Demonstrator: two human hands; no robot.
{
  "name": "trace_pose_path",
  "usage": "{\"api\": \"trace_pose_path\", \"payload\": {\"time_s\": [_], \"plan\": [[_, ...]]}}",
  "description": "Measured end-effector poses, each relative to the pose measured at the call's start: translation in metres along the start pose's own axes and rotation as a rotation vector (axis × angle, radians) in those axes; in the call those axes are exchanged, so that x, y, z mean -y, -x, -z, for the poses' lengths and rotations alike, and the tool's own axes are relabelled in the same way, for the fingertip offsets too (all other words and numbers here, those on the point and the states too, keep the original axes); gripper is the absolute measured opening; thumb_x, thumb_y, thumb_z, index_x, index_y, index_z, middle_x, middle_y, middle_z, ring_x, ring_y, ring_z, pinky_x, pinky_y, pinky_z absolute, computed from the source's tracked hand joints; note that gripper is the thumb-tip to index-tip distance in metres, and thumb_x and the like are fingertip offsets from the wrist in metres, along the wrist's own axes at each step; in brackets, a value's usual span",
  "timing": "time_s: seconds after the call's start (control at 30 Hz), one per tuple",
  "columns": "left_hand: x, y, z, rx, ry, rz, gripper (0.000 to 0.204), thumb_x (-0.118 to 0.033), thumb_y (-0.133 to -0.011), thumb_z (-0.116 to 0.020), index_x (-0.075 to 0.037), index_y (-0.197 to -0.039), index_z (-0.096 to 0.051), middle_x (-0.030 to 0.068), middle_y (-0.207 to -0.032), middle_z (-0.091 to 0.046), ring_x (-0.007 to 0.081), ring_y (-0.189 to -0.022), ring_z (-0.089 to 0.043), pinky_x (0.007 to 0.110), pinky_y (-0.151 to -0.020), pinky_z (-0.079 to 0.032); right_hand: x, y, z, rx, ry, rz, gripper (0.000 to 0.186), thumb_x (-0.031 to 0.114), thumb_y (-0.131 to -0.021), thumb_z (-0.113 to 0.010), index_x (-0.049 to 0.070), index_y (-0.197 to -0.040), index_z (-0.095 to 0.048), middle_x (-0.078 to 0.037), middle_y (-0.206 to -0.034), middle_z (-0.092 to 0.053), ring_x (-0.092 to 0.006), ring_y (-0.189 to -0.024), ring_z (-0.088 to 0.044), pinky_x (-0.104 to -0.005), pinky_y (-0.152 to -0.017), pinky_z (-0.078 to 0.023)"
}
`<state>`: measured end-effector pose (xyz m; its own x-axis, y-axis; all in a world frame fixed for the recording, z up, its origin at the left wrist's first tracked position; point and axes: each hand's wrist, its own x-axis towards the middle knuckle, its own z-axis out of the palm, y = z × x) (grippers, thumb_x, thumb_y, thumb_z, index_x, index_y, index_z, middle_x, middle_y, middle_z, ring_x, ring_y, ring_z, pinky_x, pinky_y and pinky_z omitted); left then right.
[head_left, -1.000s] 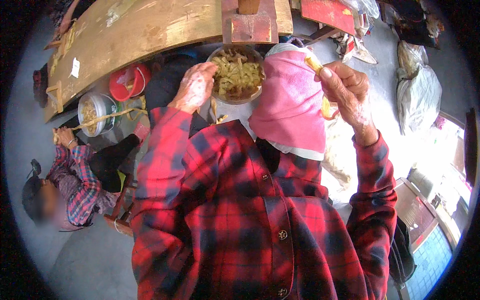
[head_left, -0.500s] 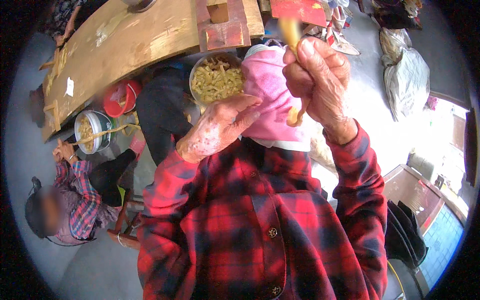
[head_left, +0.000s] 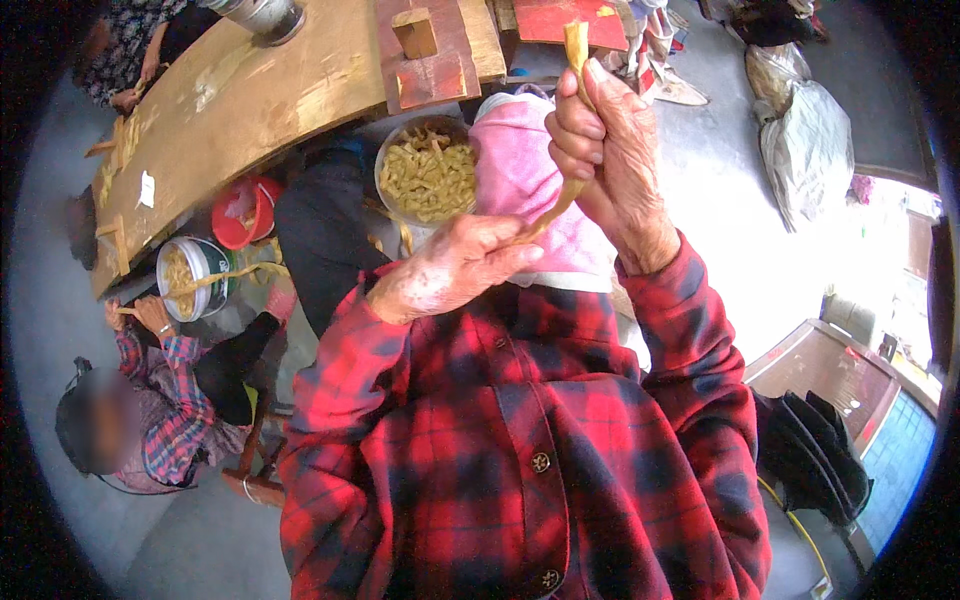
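Observation:
My right hand (head_left: pixel 612 150) is raised over my lap, its fingers wrapped round a long yellow-brown strip (head_left: pixel 576 45). One end of the strip sticks up past the thumb; the rest runs down to my left hand (head_left: pixel 450 265), which pinches it between thumb and fingers. The strip bends slightly between the two hands. Its kind I cannot make out for certain; it looks like a soft vegetable stem. Under my hands a pink cloth (head_left: pixel 515 145) covers my lap. Beyond the left hand stands a round tub (head_left: pixel 379 185) filled with short, knotted-looking yellowish pieces (head_left: pixel 430 175).
A wooden table (head_left: pixel 270 95) curves across the upper left, bearing a wooden block (head_left: pixel 414 34) and a metal container (head_left: pixel 272 22). At left a co-worker (head_left: pixel 170 400) handles a strip beside a white bucket (head_left: pixel 205 265) and a red bucket (head_left: pixel 232 228). Plastic bags (head_left: pixel 810 150) lie right.
My left hand has closed on the strip's lower part, which hung loose before. My right hand has shifted slightly left and down. The co-worker's hands have moved apart.

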<state>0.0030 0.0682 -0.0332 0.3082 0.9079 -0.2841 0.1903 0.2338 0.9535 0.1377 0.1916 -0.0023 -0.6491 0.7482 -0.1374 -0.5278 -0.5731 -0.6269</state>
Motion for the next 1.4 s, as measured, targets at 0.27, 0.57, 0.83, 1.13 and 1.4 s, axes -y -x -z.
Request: {"api": "trace_pose_path", "payload": {"time_s": [0.27, 0.57, 0.83, 1.13, 1.4], "plan": [[-0.017, 0.030, 0.047, -0.052, -0.229, 0.057, 0.020, -0.020, -0.086, -0.060, -0.001, -0.079, -0.058, -0.0004, -0.060, -0.043, 0.0069, -0.059, -0.038, 0.026, -0.052, -0.036, -0.020, 0.022, 0.017, -0.081, 0.214, -0.237, 0.024, 0.026, -0.091, -0.051, 0.006, -0.079, -0.052, 0.007, -0.052, -0.030, -0.0036, -0.042, -0.024, -0.0203, -0.038, -0.018], [-0.048, 0.034, 0.068, -0.087, -0.149, 0.150, 0.015, -0.016, -0.080, -0.066, -0.002, -0.080, -0.061, -0.0012, -0.063, -0.056, 0.0037, -0.050, -0.047, 0.019, -0.045, -0.038, -0.060, 0.033, 0.028, 0.270, 0.626, -0.294, 0.024, 0.025, -0.091, -0.052, 0.001, -0.089, -0.058, 0.000, -0.063, -0.049, -0.0064, -0.055, -0.042, -0.0240, -0.048, -0.035], [-0.045, 0.001, 0.063, 0.011, 0.092, 0.146, 0.026, -0.012, -0.079, -0.065, 0.000, -0.100, -0.053, 0.0060, -0.079, -0.064, 0.0050, -0.056, -0.053, 0.017, -0.048, -0.042, -0.049, 0.042, 0.006, 0.447, 0.907, -0.358, 0.023, 0.024, -0.087, -0.060, 0.003, -0.096, -0.059, 0.003, -0.064, -0.045, -0.0064, -0.059, -0.040, -0.0256, -0.048, -0.032], [-0.022, 0.011, 0.048, -0.381, 0.039, 0.023, 0.029, -0.020, -0.088, -0.054, -0.001, -0.110, -0.053, -0.0001, -0.087, -0.057, 0.0038, -0.074, -0.049, 0.019, -0.064, -0.042, -0.066, 0.049, 0.025, 0.143, 0.518, -0.529, 0.037, 0.036, -0.093, -0.048, 0.003, -0.081, -0.060, 0.005, -0.054, -0.043, -0.0048, -0.045, -0.037, -0.0212, -0.041, -0.027], [0.005, 0.027, 0.020, -0.381, 0.089, 0.058, 0.016, -0.010, -0.083, -0.062, 0.001, -0.095, -0.060, 0.0061, -0.082, -0.060, 0.0115, -0.071, -0.059, 0.022, -0.059, -0.046, -0.066, 0.044, 0.036, 0.180, 0.403, -0.534, 0.039, 0.038, -0.092, -0.048, 0.002, -0.083, -0.061, 0.002, -0.055, -0.046, -0.0040, -0.045, -0.039, -0.0205, -0.040, -0.027]]}}
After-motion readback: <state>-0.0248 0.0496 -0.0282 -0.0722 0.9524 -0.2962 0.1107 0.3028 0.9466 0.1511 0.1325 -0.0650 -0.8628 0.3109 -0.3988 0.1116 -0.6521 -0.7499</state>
